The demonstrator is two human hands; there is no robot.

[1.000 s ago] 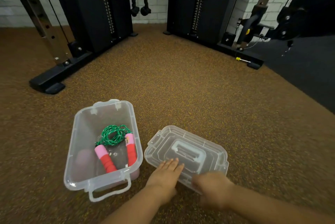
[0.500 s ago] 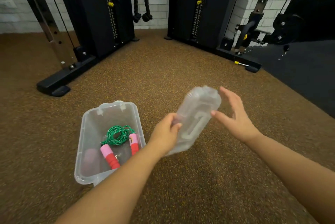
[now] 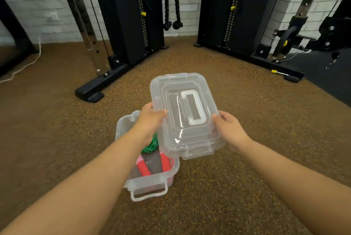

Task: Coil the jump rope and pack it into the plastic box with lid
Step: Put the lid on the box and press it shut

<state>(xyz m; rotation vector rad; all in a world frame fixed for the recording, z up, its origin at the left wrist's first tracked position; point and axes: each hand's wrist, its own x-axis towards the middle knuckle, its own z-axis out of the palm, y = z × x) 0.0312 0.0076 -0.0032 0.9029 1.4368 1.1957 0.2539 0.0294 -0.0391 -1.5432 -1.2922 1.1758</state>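
Observation:
The clear plastic lid (image 3: 185,115), with its moulded handle facing up, is in the air between my hands. My left hand (image 3: 151,120) grips its left edge and my right hand (image 3: 228,128) grips its right edge. Below and slightly left, the clear plastic box (image 3: 152,183) stands open on the floor. Inside lies the jump rope (image 3: 152,145): a coiled green cord and red and pink handles. The lid and my left arm hide part of the box and rope.
Brown speckled gym flooring (image 3: 237,168) surrounds the box. Black cable machine frames (image 3: 125,25) stand at the back, with a base foot (image 3: 91,95) left of centre. Dark mat (image 3: 332,79) lies at the far right.
The lid went from lying on the floor to being lifted, turned flat and held by both hands over the right part of the box.

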